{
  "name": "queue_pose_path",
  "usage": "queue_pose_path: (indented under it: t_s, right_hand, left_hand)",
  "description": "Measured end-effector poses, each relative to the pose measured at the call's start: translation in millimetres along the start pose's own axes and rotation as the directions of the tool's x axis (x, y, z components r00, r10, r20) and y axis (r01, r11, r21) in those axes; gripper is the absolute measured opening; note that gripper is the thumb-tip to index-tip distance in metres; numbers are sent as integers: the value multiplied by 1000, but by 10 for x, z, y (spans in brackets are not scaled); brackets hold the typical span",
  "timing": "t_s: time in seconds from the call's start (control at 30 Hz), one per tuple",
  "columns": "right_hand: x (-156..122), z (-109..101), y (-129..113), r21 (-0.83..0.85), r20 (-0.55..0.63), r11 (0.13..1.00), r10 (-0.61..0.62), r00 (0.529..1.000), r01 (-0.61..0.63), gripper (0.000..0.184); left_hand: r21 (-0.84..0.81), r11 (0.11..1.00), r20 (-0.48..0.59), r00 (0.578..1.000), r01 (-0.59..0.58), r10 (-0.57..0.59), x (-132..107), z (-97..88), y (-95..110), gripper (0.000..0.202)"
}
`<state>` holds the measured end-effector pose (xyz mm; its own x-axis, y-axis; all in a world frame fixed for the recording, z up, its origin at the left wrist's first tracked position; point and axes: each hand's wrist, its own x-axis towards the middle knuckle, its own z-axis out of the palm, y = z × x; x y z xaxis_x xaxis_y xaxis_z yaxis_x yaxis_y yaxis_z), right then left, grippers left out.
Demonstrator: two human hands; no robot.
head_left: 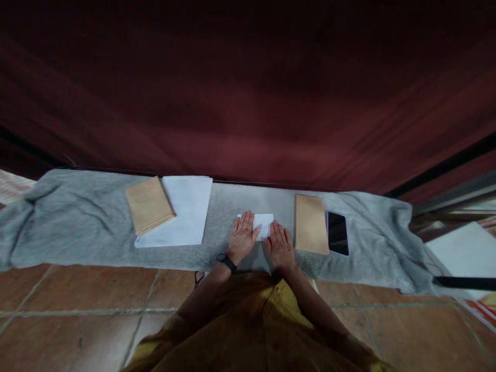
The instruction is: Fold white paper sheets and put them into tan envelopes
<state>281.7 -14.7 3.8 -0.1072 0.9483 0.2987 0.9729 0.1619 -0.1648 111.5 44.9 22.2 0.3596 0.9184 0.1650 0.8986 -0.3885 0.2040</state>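
A small white piece of paper, which looks folded, lies flat on the grey cloth in front of me. My left hand rests flat over its left end, fingers stretched out and pointing away from me. On its right end lies my right hand, also flat with the fingers out. Part of the paper shows between the two hands; both ends are hidden under them. Neither hand grips anything. A dark band is on the left wrist.
Left of my hands, brown envelopes overlap a stack of white paper sheets. To the right lie another brown envelope stack and a phone. Grey cloth covers the narrow surface, with a dark red sheet rising behind it.
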Motion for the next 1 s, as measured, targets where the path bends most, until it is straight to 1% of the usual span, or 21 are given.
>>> queue_pose_path:
  t_s: [0.07, 0.17, 0.33, 0.4, 0.53, 0.73, 0.87, 1.0]
  right_hand:
    - [17, -7, -2, 8, -20, 1000, -2, 1000, 3, 56]
    - [107, -25, -51, 34, -32, 999, -12, 999, 14, 56]
    - [343, 5, -193, 76, 26, 990, -118, 993, 116, 53]
    - [401, 37, -205, 62, 47, 990, -130, 990, 127, 52]
    - [417, 80, -115, 27, 44, 996, -81, 996, 80, 54]
    - [366, 57, 53, 28, 24, 999, -38, 999, 38, 53]
    - [343, 48, 84, 21, -6, 1000, -21, 1000, 22, 52]
    - [335, 44, 81, 6, -16, 1000, 9, 1000, -9, 56]
  left_hand:
    - [18, 999, -22, 999, 34, -33, -67, -20, -76, 63]
    - [38, 998, -40, 998, 54, -52, -125, -31, -120, 63]
    - [61, 997, -7, 999, 44, -43, -125, -42, -109, 62]
    - [59, 997, -2, 999, 43, -43, -123, -52, -106, 62]
    - [33, 998, -16, 999, 44, -44, -130, -72, -105, 63]
    - [21, 998, -16, 998, 63, -62, -121, -69, -95, 66]
    - [40, 997, -15, 998, 66, -65, -126, -67, -98, 70]
    - [47, 995, -30, 996, 84, -82, -175, -83, -136, 74]
